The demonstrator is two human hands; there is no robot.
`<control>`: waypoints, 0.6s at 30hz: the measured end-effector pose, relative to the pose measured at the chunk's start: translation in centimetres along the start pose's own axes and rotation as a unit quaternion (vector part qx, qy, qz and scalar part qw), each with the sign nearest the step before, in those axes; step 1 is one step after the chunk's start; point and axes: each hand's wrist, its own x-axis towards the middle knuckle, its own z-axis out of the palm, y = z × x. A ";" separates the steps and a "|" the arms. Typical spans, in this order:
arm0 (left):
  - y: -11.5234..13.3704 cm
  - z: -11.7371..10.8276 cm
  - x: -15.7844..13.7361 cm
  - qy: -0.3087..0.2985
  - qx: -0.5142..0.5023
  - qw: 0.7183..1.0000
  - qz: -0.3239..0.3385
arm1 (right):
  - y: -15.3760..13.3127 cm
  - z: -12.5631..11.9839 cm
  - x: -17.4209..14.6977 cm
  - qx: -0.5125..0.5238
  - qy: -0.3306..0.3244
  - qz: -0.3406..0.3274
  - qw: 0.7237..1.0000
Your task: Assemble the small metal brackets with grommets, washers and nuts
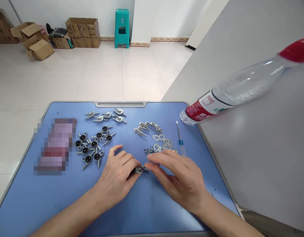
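My left hand (121, 172) is closed around a small metal valve (139, 170), pinched between thumb and fingers over the table's front half. Its index finger sticks out to the upper right. Beside the valve's right end, my right hand (180, 176) has its thumb and index fingertip drawn close together; whatever may be between them is too small to make out. Just beyond the right fingertips lie small screws (149, 151) and flat metal plates (167, 142), partly covered by that hand. Metal levers (143, 126) lie farther back.
Valve bodies with black discs (94, 144) lie left of my hands, with several assembled valves (107, 115) behind them. A blurred purple object (58, 141) lies far left. A screwdriver (180, 141) and large plastic bottle (208, 107) are at right, beside a grey panel (255, 148).
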 end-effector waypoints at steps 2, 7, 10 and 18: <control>0.0 0.0 -0.1 0.001 0.004 1.000 -0.001 | 0.2 -0.1 0.0 0.011 -0.007 -0.022 1.000; 0.0 0.0 -0.1 0.001 0.000 1.000 0.000 | 0.5 -1.1 0.3 0.086 -0.080 0.001 0.993; 0.0 0.0 0.0 -0.001 0.003 1.000 0.000 | 0.3 -1.2 0.3 0.081 -0.064 -0.010 0.995; -0.1 0.1 -0.1 0.000 0.000 1.000 -0.003 | 0.5 -1.1 0.2 0.061 -0.058 -0.019 0.996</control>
